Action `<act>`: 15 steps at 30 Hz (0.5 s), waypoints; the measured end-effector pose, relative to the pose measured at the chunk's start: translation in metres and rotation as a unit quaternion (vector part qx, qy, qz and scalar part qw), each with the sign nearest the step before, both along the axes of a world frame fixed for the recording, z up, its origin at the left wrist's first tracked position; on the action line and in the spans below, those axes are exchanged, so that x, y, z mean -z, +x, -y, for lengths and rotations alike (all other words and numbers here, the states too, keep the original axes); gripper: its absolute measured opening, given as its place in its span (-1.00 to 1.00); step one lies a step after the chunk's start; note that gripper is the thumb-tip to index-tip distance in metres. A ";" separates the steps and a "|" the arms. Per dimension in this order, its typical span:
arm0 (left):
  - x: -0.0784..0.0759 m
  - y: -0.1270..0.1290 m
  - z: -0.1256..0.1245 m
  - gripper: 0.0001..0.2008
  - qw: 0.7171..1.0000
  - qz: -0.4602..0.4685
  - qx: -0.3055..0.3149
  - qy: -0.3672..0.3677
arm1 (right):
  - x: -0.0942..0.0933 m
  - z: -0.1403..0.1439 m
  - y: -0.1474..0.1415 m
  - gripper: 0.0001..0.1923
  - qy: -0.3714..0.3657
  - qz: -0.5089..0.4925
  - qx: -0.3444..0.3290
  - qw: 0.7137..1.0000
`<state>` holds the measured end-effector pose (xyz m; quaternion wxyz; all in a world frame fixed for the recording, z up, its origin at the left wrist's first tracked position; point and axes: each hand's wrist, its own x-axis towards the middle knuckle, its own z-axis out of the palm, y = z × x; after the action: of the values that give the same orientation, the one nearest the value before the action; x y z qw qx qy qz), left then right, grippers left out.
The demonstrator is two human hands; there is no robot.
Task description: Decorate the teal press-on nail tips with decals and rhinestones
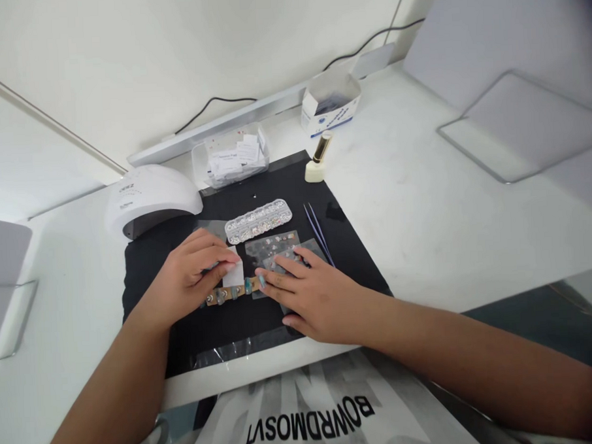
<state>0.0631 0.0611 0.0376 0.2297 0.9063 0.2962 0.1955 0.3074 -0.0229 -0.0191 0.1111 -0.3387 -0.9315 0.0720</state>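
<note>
My left hand (193, 272) is closed in a pinch on a small white wipe (234, 274). Just under it lies a tan strip (234, 293) bearing several blue-green false nails (219, 296), some with silvery decoration. My right hand (319, 293) is spread palm down, its fingertips at the strip's right end and over the clear sheets of nail decorations (262, 248). A blue-green nail (262, 282) shows by one right fingertip; whether it is loose cannot be told. Beyond the hands is a clear case of rhinestones (258, 222). Purple tweezers (319, 233) lie to its right.
A white nail lamp (152, 192) stands at the left of the black mat (208, 347). Behind are a clear tub of packets (234, 158) and a white box of pads (331, 104). A gold-capped polish bottle (317, 161) stands upright at the mat's back right corner.
</note>
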 end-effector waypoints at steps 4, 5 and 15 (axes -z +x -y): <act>0.008 -0.012 0.003 -0.73 0.994 0.047 -0.093 -0.018 | 0.000 -0.002 0.000 -0.45 0.001 0.011 -0.001 1.000; 0.010 -0.014 0.003 -0.66 0.991 0.063 -0.113 -0.026 | -0.001 -0.003 0.000 -0.45 0.004 0.014 0.000 1.000; 0.020 -0.022 0.005 -0.71 0.965 0.177 -0.190 -0.047 | -0.007 -0.009 -0.003 -0.38 0.031 0.058 0.042 0.997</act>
<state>0.0410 0.0564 0.0178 0.2798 0.7727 0.4261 0.3782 0.3044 -0.0139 -0.0123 0.0706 -0.3779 -0.9230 0.0186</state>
